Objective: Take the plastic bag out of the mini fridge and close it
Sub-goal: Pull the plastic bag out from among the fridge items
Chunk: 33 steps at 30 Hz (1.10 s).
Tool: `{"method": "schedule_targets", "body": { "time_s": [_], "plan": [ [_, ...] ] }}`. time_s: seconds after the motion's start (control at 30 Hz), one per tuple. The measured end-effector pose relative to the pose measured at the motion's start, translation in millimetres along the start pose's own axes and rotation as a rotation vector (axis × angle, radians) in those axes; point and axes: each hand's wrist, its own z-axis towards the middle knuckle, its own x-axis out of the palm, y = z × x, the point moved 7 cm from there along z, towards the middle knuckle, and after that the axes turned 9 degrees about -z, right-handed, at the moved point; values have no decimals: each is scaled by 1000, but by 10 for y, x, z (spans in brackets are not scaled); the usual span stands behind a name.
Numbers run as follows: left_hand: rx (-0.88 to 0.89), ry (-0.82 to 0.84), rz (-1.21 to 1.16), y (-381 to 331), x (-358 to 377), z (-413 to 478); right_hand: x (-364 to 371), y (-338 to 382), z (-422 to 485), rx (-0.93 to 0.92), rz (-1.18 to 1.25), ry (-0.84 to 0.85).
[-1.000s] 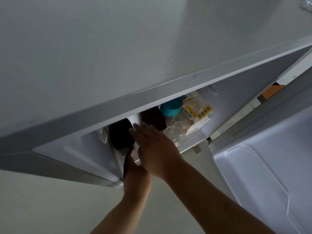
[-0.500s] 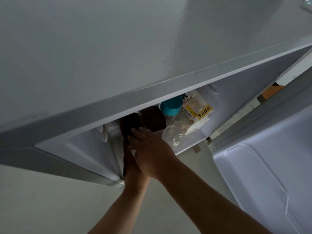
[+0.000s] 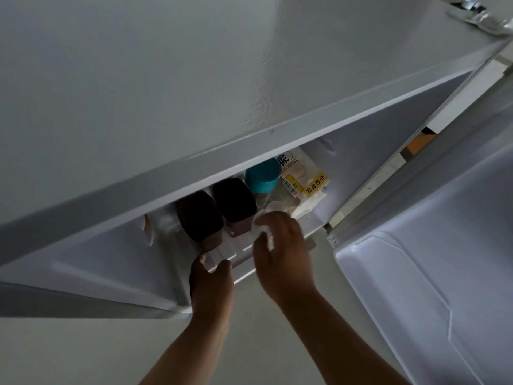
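The floor [image 3: 83,351] below was pale and plain, and the light was dim. In the head view, the white mini fridge [image 3: 166,79] filled the top of the picture, seen from above, and its door [image 3: 433,287] hung wide open at the right side. Inside, near the front edge of the shelf [image 3: 238,252], two dark brown containers [image 3: 216,215] stood side by side, maybe so they were easy to reach. Behind them, toward the back right corner, sat a jar with a teal lid [image 3: 262,175] and a bread packet with a yellow label [image 3: 304,179]. The left hand [image 3: 211,287] was curled around the front edge of the shelf, thumb on top, probably to steady the person while they leaned down. The right hand [image 3: 283,254] reached in beside the right brown container, and its fingers were pinched on something thin and clear. That looked like the plastic bag [image 3: 268,218], crumpled at the front right of the shelf, just in front of the jar. The bag was blurry, so its full shape was hard to see. It was not out of the fridge yet. I think the next job was to pull it out gently, so the containers did not tip over, and then push the door shut.
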Motion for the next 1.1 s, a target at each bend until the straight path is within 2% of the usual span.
{"method": "schedule_targets", "body": {
  "time_s": [0.07, 0.13, 0.23, 0.33, 0.47, 0.67, 0.8, 0.9, 1.1],
  "plan": [
    [-113, 97, -5, 32, 138, -68, -126, -497, -36, 351, 111, -78],
    [-132, 197, 9, 12, 318, -53, -60, -928, -15, 654, 229, -13],
    [-220, 363, -59, -122, 672, -60, 123, -1205, 97, 825, 392, 146],
    [-264, 384, -125, -176, 915, 9, 273, -1225, 189, 841, 493, 267],
    [-294, 375, -225, -188, 1096, 37, 321, -1195, 327, 807, 414, 298],
    [-237, 353, -166, -119, 1044, 77, 323, -1196, 268, 813, 373, 307],
    [-192, 369, -100, -121, 924, 48, 331, -1210, 87, 834, 436, 287],
    [-177, 389, -47, -152, 844, -108, 253, -1130, -124, 863, 486, 278],
    [-117, 470, 81, -289, 661, -620, -169, -892, -508, 796, 454, 206]
  ]
}}
